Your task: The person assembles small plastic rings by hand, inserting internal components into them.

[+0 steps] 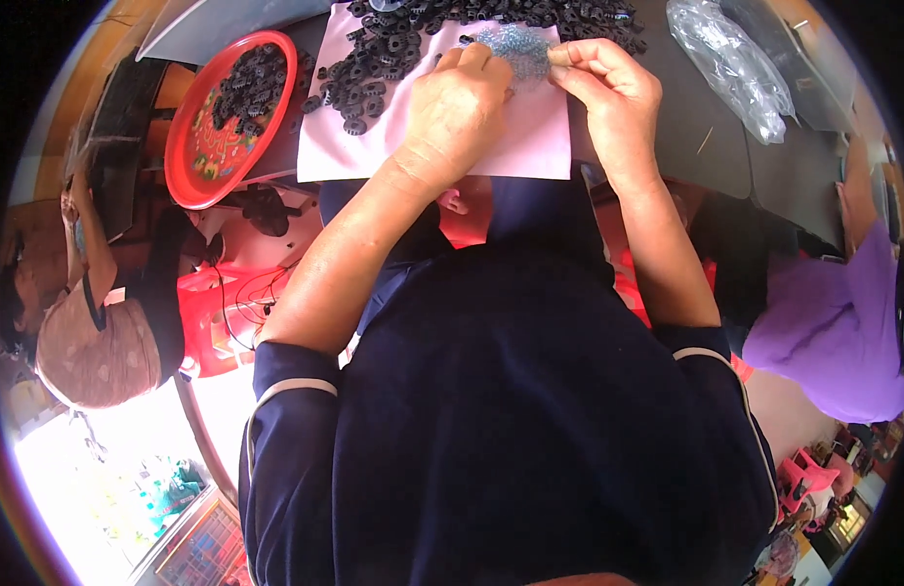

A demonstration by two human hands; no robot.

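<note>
My left hand (pixel 459 105) is over a pink sheet (pixel 359 156) on the table, its fingers curled in and its back toward me. Whatever it holds is hidden beneath the fingers. At the right edge of a pile of tiny clear-bluish pieces (pixel 522 47), my right hand (pixel 616 96) pinches thumb and forefinger together. Anything between those fingertips is too small to name. Small black ridged plastic parts (pixel 379 61) lie heaped on the sheet left of my left hand, and more spread along the far side behind the bluish pile.
A red oval tray (pixel 182 161) with black parts stands at the left. On the right lie a crumpled clear plastic bag (pixel 735 68) and a thin stick (pixel 705 141). One person (pixel 101 342) sits at the far left; another in purple (pixel 828 322) is at the right.
</note>
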